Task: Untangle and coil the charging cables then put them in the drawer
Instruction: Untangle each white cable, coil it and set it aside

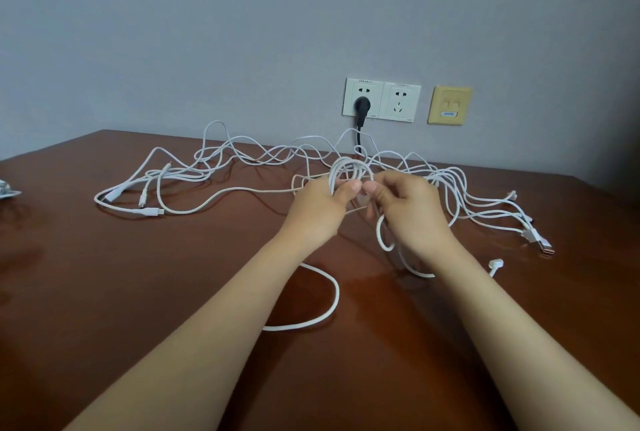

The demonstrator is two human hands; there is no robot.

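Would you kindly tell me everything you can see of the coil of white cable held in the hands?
The coil is several loops of thin, smooth-looking white cable, gathered into a rough upright ring above the brown table. The left hand grips its lower left; the right hand pinches cable at its lower right. Loose cable trails from the hands onto the table.

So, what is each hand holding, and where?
Left hand grips the white cable coil at its lower side; right hand pinches the loose strand beside it.
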